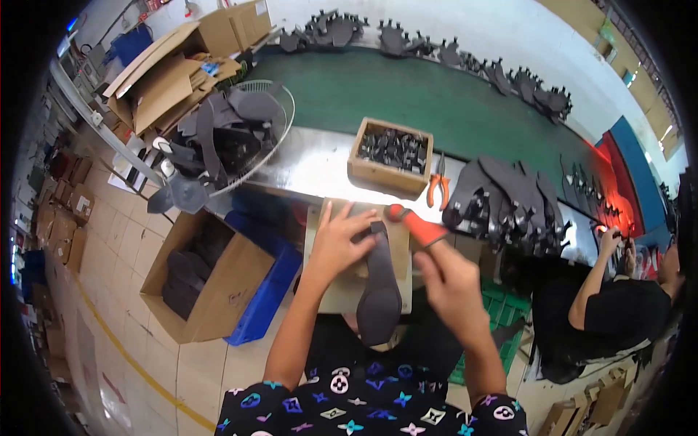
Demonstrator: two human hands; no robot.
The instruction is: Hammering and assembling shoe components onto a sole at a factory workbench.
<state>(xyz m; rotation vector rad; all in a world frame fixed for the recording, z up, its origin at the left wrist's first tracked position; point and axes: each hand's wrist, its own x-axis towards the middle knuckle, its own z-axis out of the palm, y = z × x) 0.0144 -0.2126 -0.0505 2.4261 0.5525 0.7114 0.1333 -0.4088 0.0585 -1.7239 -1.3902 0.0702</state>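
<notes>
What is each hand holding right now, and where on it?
The right hand grips a red-handled tool by the lower end of its handle. The left hand presses the upper end of a dark shoe piece onto the work board.

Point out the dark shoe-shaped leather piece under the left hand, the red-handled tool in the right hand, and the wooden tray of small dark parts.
dark shoe-shaped leather piece (379,301), head view, wide lower end
red-handled tool (420,228), head view, handle
wooden tray (384,176), head view, front wall

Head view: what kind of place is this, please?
Probably a factory workbench line, perhaps for footwear. Rows of dark cut pieces lie along a long green belt, a wooden box of small dark parts stands on the bench, and brown cardboard cartons hold more pieces.
</notes>
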